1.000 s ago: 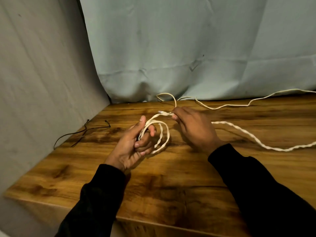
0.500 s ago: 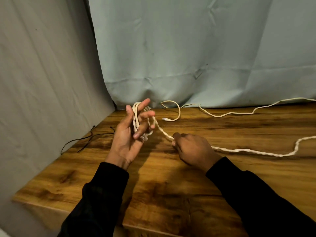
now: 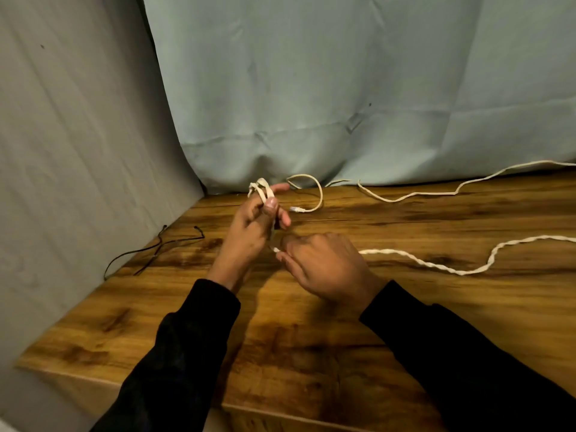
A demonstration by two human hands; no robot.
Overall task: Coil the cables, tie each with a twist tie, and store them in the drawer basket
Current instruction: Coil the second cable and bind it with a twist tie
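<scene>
My left hand (image 3: 249, 232) held a few loops of the white cable (image 3: 436, 263); my right hand (image 3: 324, 263) pinched it. Most lay loose on the bench (image 3: 311, 338). No tying yet.

Two hands: left hand (image 3: 249, 232), right hand (image 3: 324, 266). Two white cables: a twisted cable (image 3: 436, 263) running toward the table's (image 3: 311, 353) right edge, a flat cable (image 3: 405, 198) along its back edge. Two black twist ties (image 3: 162, 247) near the left edge. One table.
</scene>
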